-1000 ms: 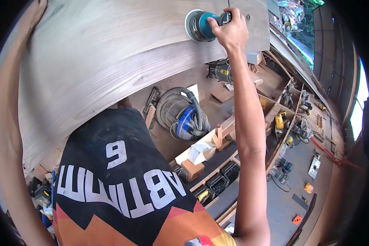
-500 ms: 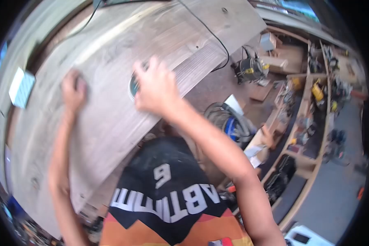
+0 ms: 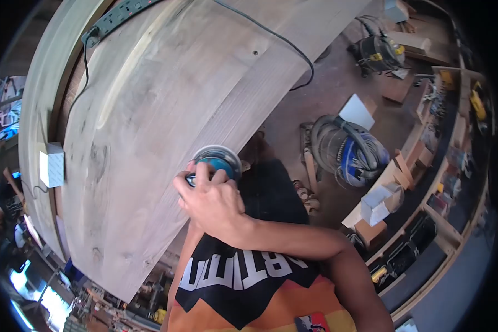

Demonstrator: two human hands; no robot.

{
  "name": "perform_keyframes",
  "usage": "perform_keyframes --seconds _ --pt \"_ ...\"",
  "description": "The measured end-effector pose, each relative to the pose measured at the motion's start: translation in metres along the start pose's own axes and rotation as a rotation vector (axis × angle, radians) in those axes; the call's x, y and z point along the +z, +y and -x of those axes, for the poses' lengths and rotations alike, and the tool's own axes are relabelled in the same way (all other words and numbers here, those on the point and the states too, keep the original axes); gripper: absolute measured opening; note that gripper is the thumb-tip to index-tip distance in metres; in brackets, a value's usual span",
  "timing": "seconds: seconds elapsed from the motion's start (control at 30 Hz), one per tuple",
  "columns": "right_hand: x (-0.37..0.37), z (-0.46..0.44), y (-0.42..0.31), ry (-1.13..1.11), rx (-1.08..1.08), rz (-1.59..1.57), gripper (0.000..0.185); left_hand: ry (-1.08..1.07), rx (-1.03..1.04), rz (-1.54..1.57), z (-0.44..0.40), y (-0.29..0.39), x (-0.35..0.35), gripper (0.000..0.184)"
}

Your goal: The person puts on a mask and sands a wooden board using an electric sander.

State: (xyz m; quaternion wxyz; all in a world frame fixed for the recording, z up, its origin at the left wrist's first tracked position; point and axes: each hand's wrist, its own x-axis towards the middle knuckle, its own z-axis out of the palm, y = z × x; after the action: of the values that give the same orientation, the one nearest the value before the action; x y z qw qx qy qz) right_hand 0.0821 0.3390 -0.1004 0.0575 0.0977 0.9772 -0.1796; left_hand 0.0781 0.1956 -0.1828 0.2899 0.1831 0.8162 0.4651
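My right hand (image 3: pixel 218 207) is closed over a teal orbital sander (image 3: pixel 222 165) with a round pale rim. The sander sits at the near edge of a broad wooden slab (image 3: pixel 166 105), close to my body. My left forearm (image 3: pixel 189 243) runs up beneath my right hand. The left hand itself is almost wholly hidden behind the right, so its fingers cannot be made out.
A power strip (image 3: pixel 122 19) lies at the slab's far side, and a black cable (image 3: pixel 282 39) crosses the slab. A white box (image 3: pixel 52 165) stands at the left. Shop vacuums (image 3: pixel 359 157) and a wooden tool rack (image 3: pixel 426 193) are at the right.
The sander and my right hand have come closer to my body, to the slab's near edge. My left hand has left the slab's surface and moved in behind the right. The view has shifted.
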Motion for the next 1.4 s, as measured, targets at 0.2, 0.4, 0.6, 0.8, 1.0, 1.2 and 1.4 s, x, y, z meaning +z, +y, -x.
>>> perform_keyframes --seconds 0.2,0.4,0.6,0.8,1.0,1.2,1.4 --pt "-0.036 -0.04 0.065 -0.025 0.018 0.065 0.047 0.104 -0.064 0.009 -0.073 0.079 0.04 0.048" --pt "-0.057 -0.07 0.103 -0.006 0.044 0.039 0.047 0.173 -0.118 -0.027 -0.135 0.135 0.072 0.044" --pt "-0.073 -0.086 0.128 -0.029 0.054 0.024 0.04 0.243 -0.197 -0.074 -0.169 0.182 0.094 0.039" --pt "-0.07 -0.088 0.114 -0.097 -0.023 -0.011 0.036 0.333 -0.266 -0.121 -0.189 0.216 0.112 0.035" --pt "-0.093 -0.098 0.158 -0.016 0.103 0.079 0.034 0.432 -0.372 -0.239 -0.209 0.241 0.131 0.032" --pt "-0.098 -0.105 0.177 0.033 0.111 0.036 0.035 0.243 -0.158 -0.894 -0.211 0.225 0.131 0.038" --pt "-0.082 -0.094 0.144 -0.029 0.08 0.044 0.035 0.358 -0.24 -0.627 -0.19 0.203 0.108 0.048"
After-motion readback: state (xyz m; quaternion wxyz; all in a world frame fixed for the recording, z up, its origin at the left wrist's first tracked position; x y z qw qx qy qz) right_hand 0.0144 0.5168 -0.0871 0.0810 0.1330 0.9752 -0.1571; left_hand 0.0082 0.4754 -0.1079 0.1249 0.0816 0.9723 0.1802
